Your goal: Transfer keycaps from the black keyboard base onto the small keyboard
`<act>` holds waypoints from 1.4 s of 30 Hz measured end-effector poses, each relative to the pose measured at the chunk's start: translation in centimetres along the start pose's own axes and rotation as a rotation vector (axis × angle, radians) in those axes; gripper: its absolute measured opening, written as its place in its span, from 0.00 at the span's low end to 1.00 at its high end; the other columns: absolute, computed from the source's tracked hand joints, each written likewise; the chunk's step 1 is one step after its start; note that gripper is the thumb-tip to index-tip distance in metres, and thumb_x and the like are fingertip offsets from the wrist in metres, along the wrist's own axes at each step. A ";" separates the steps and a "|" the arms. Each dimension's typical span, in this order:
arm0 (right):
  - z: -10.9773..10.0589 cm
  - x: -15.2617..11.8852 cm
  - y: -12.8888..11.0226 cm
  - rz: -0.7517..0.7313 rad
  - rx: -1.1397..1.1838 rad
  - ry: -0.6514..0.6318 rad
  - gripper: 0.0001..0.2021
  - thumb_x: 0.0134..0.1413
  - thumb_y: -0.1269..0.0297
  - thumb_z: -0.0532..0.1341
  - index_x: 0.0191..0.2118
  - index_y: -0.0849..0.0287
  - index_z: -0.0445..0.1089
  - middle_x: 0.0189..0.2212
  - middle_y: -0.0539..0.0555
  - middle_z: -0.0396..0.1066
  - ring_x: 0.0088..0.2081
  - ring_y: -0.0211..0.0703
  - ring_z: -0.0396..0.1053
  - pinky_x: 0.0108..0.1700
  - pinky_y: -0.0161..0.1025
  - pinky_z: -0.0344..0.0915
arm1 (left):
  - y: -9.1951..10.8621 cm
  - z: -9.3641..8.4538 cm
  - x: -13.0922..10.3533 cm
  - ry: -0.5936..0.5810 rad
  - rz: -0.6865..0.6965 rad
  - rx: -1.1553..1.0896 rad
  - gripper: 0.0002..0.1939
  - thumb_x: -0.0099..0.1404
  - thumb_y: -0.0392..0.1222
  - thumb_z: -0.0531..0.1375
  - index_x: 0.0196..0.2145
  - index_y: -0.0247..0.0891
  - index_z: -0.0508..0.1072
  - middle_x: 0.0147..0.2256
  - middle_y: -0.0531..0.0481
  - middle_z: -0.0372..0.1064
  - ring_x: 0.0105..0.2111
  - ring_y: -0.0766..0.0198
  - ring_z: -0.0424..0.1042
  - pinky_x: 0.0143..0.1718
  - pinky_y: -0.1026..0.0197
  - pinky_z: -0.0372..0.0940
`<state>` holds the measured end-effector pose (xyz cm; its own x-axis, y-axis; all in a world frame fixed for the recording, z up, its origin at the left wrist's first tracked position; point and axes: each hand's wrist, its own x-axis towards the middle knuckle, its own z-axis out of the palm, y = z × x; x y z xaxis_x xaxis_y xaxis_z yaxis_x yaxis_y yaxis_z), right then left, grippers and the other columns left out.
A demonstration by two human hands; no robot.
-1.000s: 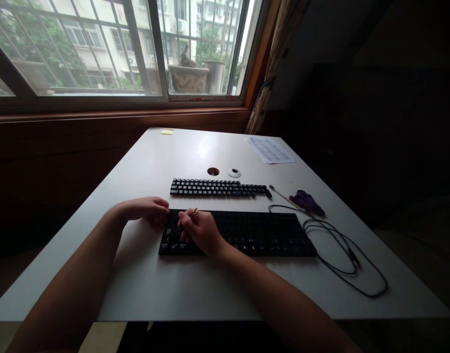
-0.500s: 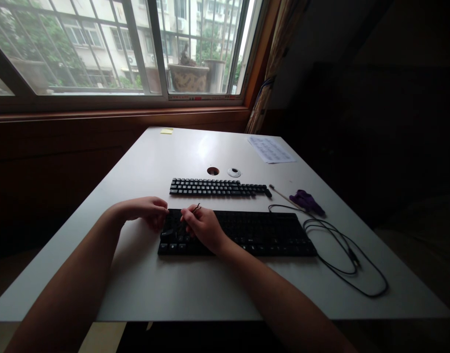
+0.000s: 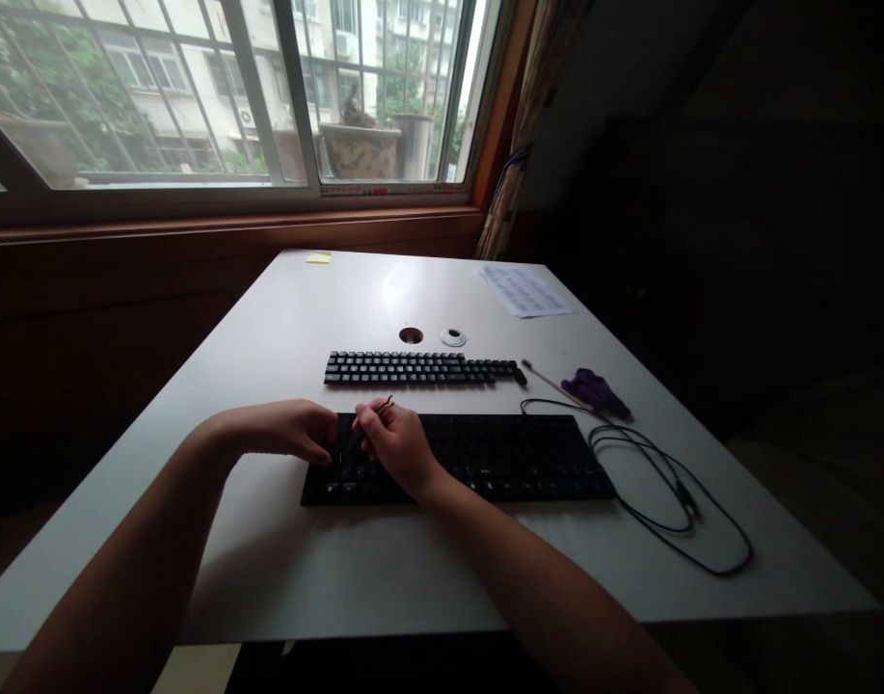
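A black keyboard (image 3: 514, 458) lies on the white table. My left hand (image 3: 301, 431) is at its left end, fingers bent in over the keys; what they grip, if anything, is too dark to make out. Just to the right, my right hand (image 3: 394, 443) is closed around a thin tool (image 3: 387, 405), whose tip shows above the fingers, over the left part of the keyboard. Behind the keyboard, black keycaps (image 3: 394, 368) sit in rows on the table.
Right of the keyboard lie a coiled black cable (image 3: 658, 525), a purple cloth (image 3: 593, 387) and a thin brush (image 3: 549, 381). Printed sheets (image 3: 526, 291), a yellow note (image 3: 318, 258), a round hole (image 3: 411, 335) and a white ring (image 3: 453, 337) are farther back.
My left hand has moved from beside the keyboard's left edge onto its left keys. My right hand stays at nearly the same spot on the keyboard. The view has shifted slightly.
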<state>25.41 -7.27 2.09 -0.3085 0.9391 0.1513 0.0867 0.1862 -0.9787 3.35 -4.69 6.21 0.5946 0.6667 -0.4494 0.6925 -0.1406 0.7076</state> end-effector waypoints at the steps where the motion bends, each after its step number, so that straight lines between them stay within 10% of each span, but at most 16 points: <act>1: 0.0 0.0 0.0 -0.003 0.000 0.008 0.20 0.61 0.47 0.55 0.30 0.59 0.70 0.17 0.46 0.66 0.17 0.33 0.64 0.22 0.30 0.60 | -0.1 0.1 0.1 0.005 0.014 0.014 0.14 0.54 0.49 0.66 0.34 0.38 0.75 0.31 0.52 0.71 0.29 0.63 0.66 0.28 0.65 0.60; 13: -0.3 0.3 0.1 0.024 -0.004 0.227 0.20 0.63 0.47 0.51 0.27 0.57 0.65 0.15 0.45 0.60 0.17 0.34 0.59 0.22 0.30 0.57 | -0.2 -1.5 -0.6 0.186 0.136 0.059 0.16 0.62 0.53 0.62 0.40 0.39 0.75 0.40 0.47 0.73 0.40 0.59 0.72 0.40 0.64 0.68; 20: -0.2 0.0 -0.4 -0.077 -0.111 0.260 0.20 0.63 0.51 0.52 0.25 0.57 0.66 0.17 0.46 0.61 0.22 0.36 0.62 0.28 0.32 0.58 | -3.7 -1.5 2.3 0.710 0.278 0.336 0.15 0.63 0.51 0.61 0.40 0.38 0.77 0.36 0.46 0.72 0.30 0.65 0.71 0.33 0.63 0.68; 32: -0.2 -0.1 -0.4 -0.122 -0.160 0.236 0.19 0.64 0.53 0.52 0.26 0.57 0.67 0.17 0.45 0.60 0.22 0.35 0.62 0.29 0.32 0.57 | -4.9 -1.4 2.8 0.791 0.296 0.627 0.12 0.63 0.51 0.62 0.37 0.40 0.72 0.34 0.49 0.72 0.33 0.61 0.70 0.34 0.61 0.65; 42: -1.7 0.3 -1.7 -0.436 -0.473 0.229 0.17 0.66 0.60 0.52 0.24 0.56 0.60 0.28 0.51 0.61 0.36 0.42 0.62 0.44 0.40 0.60 | -7.0 -3.1 0.6 0.691 0.206 0.326 0.17 0.63 0.55 0.60 0.35 0.38 0.75 0.32 0.49 0.71 0.29 0.66 0.70 0.30 0.65 0.66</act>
<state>26.75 -6.82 4.01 -0.2058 0.7771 0.5948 0.4211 0.6190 -0.6630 -2.39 -1.06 2.70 0.4091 0.8927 0.1891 0.7445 -0.4464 0.4965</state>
